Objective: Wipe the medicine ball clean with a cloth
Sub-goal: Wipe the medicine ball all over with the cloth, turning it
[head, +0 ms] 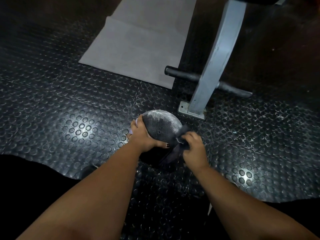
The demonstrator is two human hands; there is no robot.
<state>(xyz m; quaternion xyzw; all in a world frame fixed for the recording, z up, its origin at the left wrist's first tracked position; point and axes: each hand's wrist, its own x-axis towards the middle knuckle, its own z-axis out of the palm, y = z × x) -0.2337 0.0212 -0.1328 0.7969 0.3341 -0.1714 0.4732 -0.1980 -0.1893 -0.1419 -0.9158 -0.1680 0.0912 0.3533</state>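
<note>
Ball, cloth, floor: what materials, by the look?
Likely rubber for the medicine ball: fine grip texture, dull sheen. The cloth: dark soft fabric, bunched in the right hand. The floor: black stud-pattern tiles, probably rubber, glossy glare.

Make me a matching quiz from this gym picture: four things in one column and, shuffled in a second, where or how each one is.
Things:
1. medicine ball
2. cloth
3. mat
4. metal post

States:
A. pale grey, lying flat
B. bunched in the right hand
C. held by the left hand
D. rising at a slant

Pairs: 1-C, 2-B, 3-A, 4-D
</note>
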